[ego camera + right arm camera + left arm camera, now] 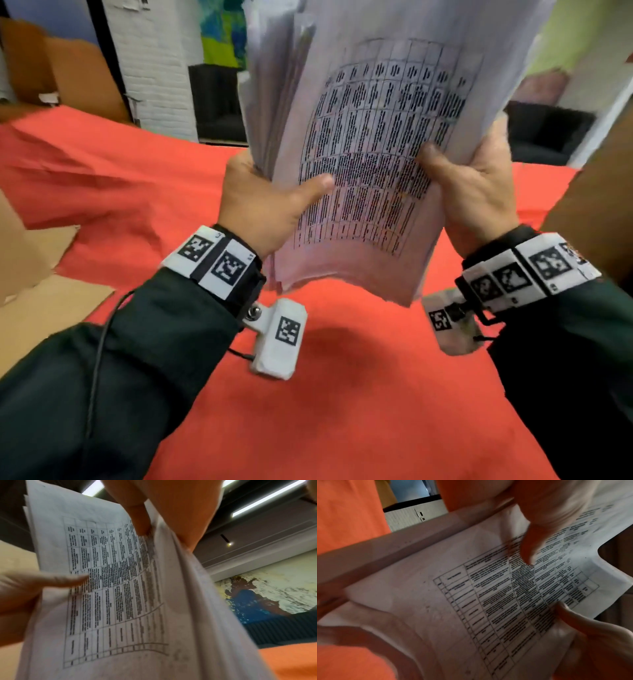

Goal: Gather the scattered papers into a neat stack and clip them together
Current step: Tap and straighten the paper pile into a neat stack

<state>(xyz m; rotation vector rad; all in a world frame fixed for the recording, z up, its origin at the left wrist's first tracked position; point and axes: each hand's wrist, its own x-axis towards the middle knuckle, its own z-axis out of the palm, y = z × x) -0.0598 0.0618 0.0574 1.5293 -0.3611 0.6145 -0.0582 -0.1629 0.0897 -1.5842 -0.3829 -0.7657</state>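
Note:
A thick stack of white papers point(376, 120) stands upright in the air above the red-covered table, its front sheet printed with a table of text. My left hand point(270, 198) grips the stack's left edge, thumb on the front sheet and fingers behind. My right hand point(476, 192) grips the right edge the same way. The sheets bow, and their edges are uneven at the bottom and the top left. In the left wrist view the papers point(488, 601) fill the frame, with a thumb pressed on the print. In the right wrist view the papers point(111, 588) are pinched at their edge. No clip is in view.
A wrinkled red cloth point(342, 411) covers the table under the hands. Flat cardboard pieces point(41, 294) lie at the left edge, and more cardboard point(68, 75) stands at the back left. Dark seats point(219, 102) and a white brick pillar point(154, 68) are beyond the table.

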